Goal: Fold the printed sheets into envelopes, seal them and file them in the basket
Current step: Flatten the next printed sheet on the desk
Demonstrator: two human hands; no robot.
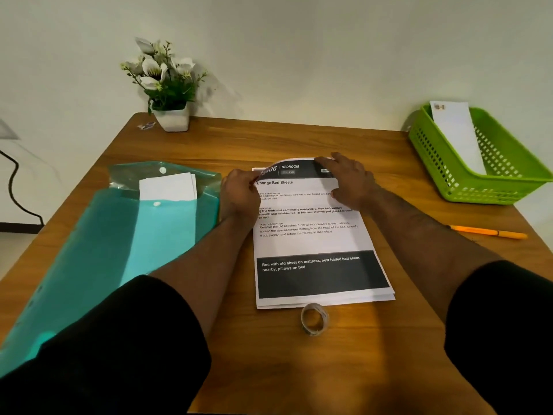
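A stack of printed sheets (pixel 317 244) lies on the wooden tabletop (pixel 374 354), right in front of the person, its long side running away from them. The top sheet (pixel 302 199) is headed "Change Bed Sheets" and has a dark band across its near end.

The left hand (pixel 241 193) is at the far left corner of the top sheet. Its grip is narrow: thumb and fingertips pinch the corner and curl it up off the stack, so the dark header strip arches. The right hand (pixel 350 181) lies on the far right part of the same sheet, fingers spread and fairly straight, the fingertips at the far edge and the palm pressing down on the paper; its grip is wide and closes round nothing.

A small roll of tape (pixel 314 319) stands on the tabletop just beside the near edge of the stack. To the left lies a teal plastic folder (pixel 113 244), its flap open, with white paper (pixel 167 187) sticking out of it. At the far right corner sits a green basket (pixel 443 175) with one folded white envelope (pixel 457 136) leaning inside it. An orange pen (pixel 487 232) lies near the right edge, and a potted plant (pixel 167 85) with white flowers stands at the far left by the wall.
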